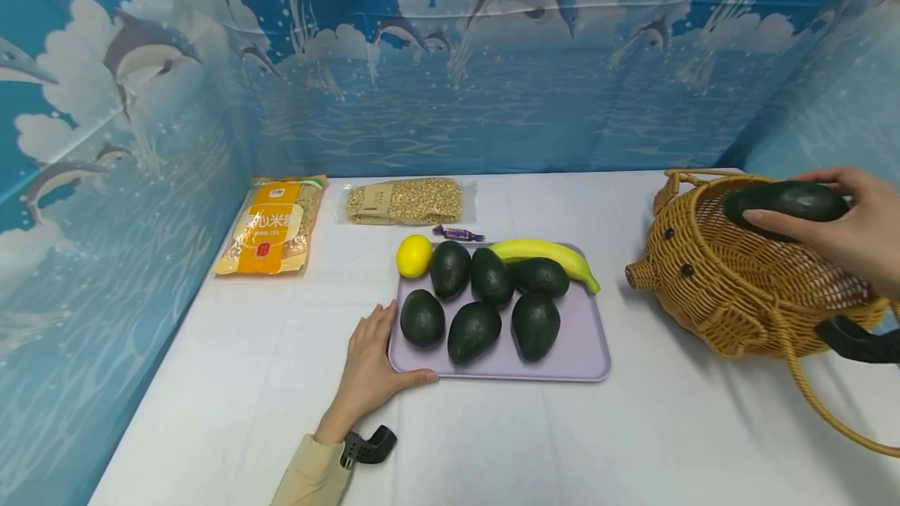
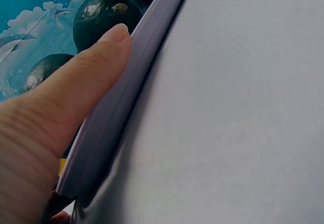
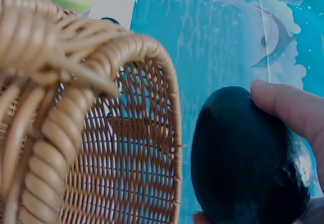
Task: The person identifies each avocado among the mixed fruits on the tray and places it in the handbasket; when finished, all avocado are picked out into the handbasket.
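A dark green avocado [image 1: 787, 208] sits in the right hand [image 1: 861, 217], pinched between the thumb and the fingers, which are partly hidden behind it. Seen from the head, the wicker basket [image 1: 717, 315] with a pig's face lies under these fingers and to their left, its opening behind the avocado. The left hand [image 1: 371, 369] lies at the corner of the lilac tray [image 1: 583, 354], fingers straight along its side, thumb spread away along the near edge. Right of those fingers, six more avocados [image 1: 474, 333] rest on the tray; just beyond the fingertips is a lemon [image 1: 414, 256], and farther right a banana [image 1: 551, 254]. Past the tray lie a purple-wrapped candy [image 1: 458, 234] and a clear bag of grains [image 1: 422, 201]; an orange-labelled bag [image 1: 273, 226] lies beyond the left fingers, leftward.
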A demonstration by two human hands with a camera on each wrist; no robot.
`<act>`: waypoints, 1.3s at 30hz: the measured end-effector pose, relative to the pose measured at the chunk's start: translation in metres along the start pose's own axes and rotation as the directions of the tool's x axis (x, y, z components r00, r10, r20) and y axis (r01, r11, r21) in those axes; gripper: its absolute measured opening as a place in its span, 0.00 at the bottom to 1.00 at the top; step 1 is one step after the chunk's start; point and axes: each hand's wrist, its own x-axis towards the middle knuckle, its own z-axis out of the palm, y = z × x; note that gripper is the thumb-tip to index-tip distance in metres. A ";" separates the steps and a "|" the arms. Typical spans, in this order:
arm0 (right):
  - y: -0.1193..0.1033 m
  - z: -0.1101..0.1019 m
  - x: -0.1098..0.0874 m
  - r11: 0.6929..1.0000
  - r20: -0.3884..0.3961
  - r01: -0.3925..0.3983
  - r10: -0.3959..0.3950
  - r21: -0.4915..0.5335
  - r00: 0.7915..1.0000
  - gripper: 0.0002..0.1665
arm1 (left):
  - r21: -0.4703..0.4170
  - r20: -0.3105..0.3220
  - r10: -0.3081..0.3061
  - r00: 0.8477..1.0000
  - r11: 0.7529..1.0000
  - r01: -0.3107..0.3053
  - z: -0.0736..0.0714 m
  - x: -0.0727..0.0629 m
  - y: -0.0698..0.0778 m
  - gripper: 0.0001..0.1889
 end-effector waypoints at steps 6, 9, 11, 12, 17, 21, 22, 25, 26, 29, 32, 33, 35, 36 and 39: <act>0.007 0.000 0.009 0.999 0.056 -0.021 0.024 -0.039 0.998 0.51 | 0.000 0.000 -0.009 1.000 1.000 0.009 -0.001 0.000 0.000 0.64; 0.008 -0.001 0.011 0.998 0.075 -0.041 0.045 -0.047 0.996 0.51 | -0.002 0.003 -0.009 1.000 1.000 0.009 -0.001 0.000 0.001 0.64; 0.008 -0.002 0.012 0.997 0.091 -0.056 0.061 -0.053 0.994 0.52 | -0.003 0.006 -0.009 1.000 1.000 0.009 0.000 -0.001 0.001 0.64; 0.008 -0.002 0.013 0.996 0.098 -0.061 0.067 -0.062 0.993 0.52 | -0.003 0.007 -0.009 1.000 1.000 0.009 0.000 -0.001 0.001 0.64; 0.010 -0.002 0.016 0.994 0.130 -0.056 0.067 -0.092 0.989 0.56 | -0.007 0.002 -0.008 1.000 1.000 0.008 0.000 0.000 0.001 0.64; 0.014 -0.001 0.020 0.991 0.144 -0.045 0.063 -0.126 0.988 0.58 | -0.008 0.002 -0.009 1.000 1.000 0.009 0.000 0.000 0.001 0.65; 0.014 -0.001 0.021 0.990 0.143 -0.043 0.063 -0.138 0.988 0.59 | -0.007 0.002 -0.008 1.000 1.000 0.008 0.000 0.000 0.001 0.65; 0.015 -0.001 0.021 0.987 0.137 -0.038 0.059 -0.154 0.989 0.57 | -0.008 0.004 -0.008 1.000 1.000 0.008 0.000 0.000 0.001 0.65; 0.015 0.000 0.021 0.987 0.135 -0.040 0.062 -0.156 0.989 0.56 | -0.009 0.005 -0.008 1.000 1.000 0.008 0.000 0.000 0.001 0.65; 0.019 0.003 0.021 0.990 0.105 -0.028 0.042 -0.138 0.994 0.47 | -0.010 0.005 -0.006 1.000 1.000 0.006 0.000 0.000 0.000 0.65; 0.025 0.004 0.020 0.994 0.063 0.002 0.004 -0.107 0.998 0.37 | -0.010 0.002 -0.004 1.000 1.000 0.004 0.000 0.000 0.000 0.65; 0.028 0.004 0.020 0.995 0.051 0.021 -0.016 -0.093 0.999 0.34 | -0.010 0.000 -0.003 1.000 1.000 0.003 0.000 0.000 0.000 0.65; 0.033 0.004 0.019 0.995 0.026 0.058 -0.057 -0.075 0.998 0.27 | -0.010 -0.002 -0.001 1.000 1.000 0.001 0.000 0.000 0.000 0.65; 0.033 0.004 0.017 0.996 0.029 0.076 -0.074 -0.053 0.997 0.25 | -0.009 -0.003 0.000 1.000 1.000 0.000 -0.001 0.000 0.000 0.65; 0.038 0.006 0.012 0.992 0.015 0.121 -0.120 -0.028 0.993 0.18 | -0.007 -0.001 0.001 1.000 1.000 -0.001 -0.001 0.000 0.000 0.65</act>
